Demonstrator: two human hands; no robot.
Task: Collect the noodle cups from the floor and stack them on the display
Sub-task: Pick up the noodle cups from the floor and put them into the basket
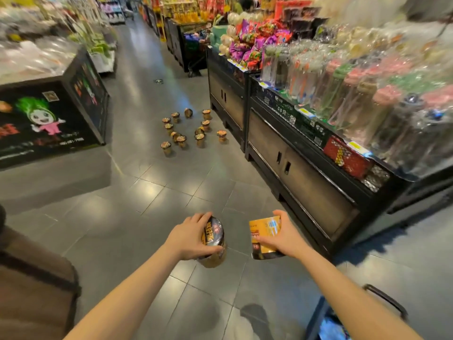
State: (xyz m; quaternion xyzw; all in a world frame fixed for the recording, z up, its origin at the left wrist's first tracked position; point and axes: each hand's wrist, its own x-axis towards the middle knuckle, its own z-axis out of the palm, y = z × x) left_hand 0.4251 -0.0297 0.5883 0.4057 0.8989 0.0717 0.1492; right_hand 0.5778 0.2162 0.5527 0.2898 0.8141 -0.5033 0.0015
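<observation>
Grey tiled floor [152, 192], glossy with light reflections. Well ahead of the left hand [188, 238], a loose cluster of noodle cups [188, 131] on the tiles, most upright, beside the dark display cabinet [294, 153].

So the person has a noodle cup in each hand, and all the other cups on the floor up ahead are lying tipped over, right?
Not quite. The head view shows the left hand and right hand each holding a noodle cup, but most of the cups on the floor stand upright with lids up; only a few look tipped over.
</observation>
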